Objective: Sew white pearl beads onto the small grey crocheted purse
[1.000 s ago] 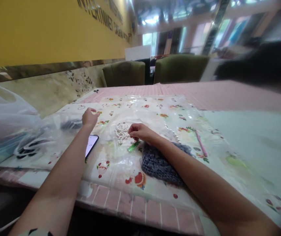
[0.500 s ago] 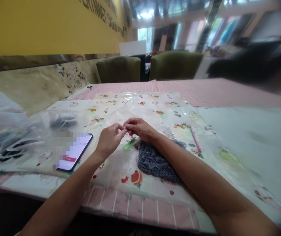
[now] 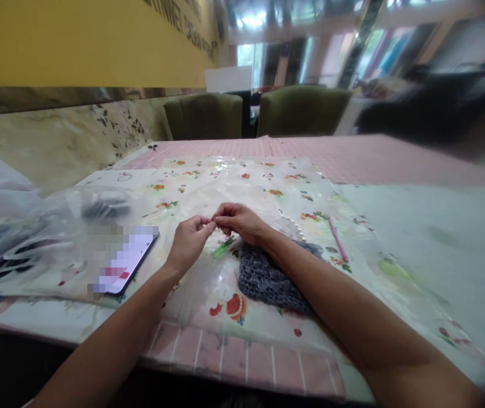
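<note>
My left hand (image 3: 191, 235) and my right hand (image 3: 238, 222) meet over the table, thumbs and fingers pinched together tip to tip. Whatever lies between the fingertips is too small to make out. Just below them is a small green tool (image 3: 224, 247), apparently plastic. A dark grey-blue crocheted piece (image 3: 268, 280) lies under my right wrist and forearm, partly covered by them. Beyond that wrist runs a string of white pearl-like beads (image 3: 296, 225). Farther right rests a pink stick-like tool (image 3: 338, 239), perhaps a crochet hook.
A smartphone (image 3: 134, 266) with a lit screen lies left of my left forearm. Clear plastic bags (image 3: 55, 226) with dark contents fill the left side. A flower-and-fruit printed plastic cover (image 3: 242, 317) lies over the pink tablecloth (image 3: 374, 158). Green chairs (image 3: 302, 110) stand opposite.
Both hands keep their pinch, with the left fingertips shifted slightly left. More of the bead string shows beyond my right wrist. The view has shifted a little.
</note>
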